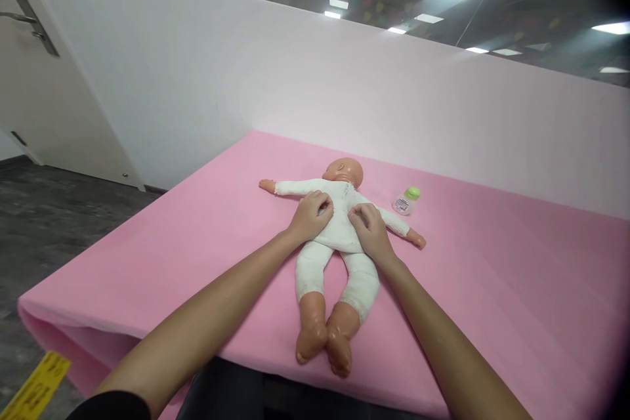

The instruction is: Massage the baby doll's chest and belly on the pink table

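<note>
A baby doll (pixel 339 207) with a white cloth body lies stretched out on a pink-covered table, apparently face down. Its bare plastic head (pixel 350 172) points away from me, and its feet point toward me. Both arms are spread to the sides. My left hand (pixel 314 215) rests on the left side of the doll's torso with its fingers curled in. On the right side of the torso my right hand (pixel 368 226) is likewise curled, knuckles up. Nothing shows inside either hand; the fingertips are partly hidden against the cloth.
A small clear bottle with a green cap (pixel 407 201) stands right of the doll. The pink cover (pixel 197 236) hangs over the table's edge. A white wall (pixel 315 92) with a dark glass pane above runs behind. A door (pixel 54 79) is at left; a yellow tape (pixel 37 387) shows lower left.
</note>
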Tool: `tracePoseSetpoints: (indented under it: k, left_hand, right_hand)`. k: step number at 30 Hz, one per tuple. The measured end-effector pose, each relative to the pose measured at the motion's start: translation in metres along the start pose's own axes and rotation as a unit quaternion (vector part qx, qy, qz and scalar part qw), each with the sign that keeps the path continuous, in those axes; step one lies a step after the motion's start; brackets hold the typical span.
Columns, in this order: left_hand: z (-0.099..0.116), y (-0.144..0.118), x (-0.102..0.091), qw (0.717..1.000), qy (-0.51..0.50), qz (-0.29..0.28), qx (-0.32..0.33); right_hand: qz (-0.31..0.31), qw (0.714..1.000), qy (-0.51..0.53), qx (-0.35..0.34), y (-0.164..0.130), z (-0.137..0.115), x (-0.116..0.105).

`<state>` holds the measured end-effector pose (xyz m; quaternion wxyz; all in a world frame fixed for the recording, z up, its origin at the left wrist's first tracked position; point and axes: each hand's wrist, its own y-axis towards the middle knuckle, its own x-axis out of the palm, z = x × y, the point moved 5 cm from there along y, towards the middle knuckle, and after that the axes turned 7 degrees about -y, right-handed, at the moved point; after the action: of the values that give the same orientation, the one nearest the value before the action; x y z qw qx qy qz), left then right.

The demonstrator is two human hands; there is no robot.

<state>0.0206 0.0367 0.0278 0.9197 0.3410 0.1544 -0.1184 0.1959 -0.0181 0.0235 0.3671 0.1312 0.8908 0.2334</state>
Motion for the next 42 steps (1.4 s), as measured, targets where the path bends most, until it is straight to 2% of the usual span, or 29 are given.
tracePoseSetpoints:
  k: [36,42]
  left_hand:
    - [0.0005,-0.0009,-0.0008,1.0,-0.011,0.001,0.0]
    - [-0.0018,0.0009,0.0008,1.0,0.002,0.004,0.006]
  right_hand:
    - [0.003,1.0,0.004,0.002,-0.0014,0.0009,0.0002]
    - [-0.004,1.0,-0.004,0.022,-0.0012,-0.0012,-0.0009]
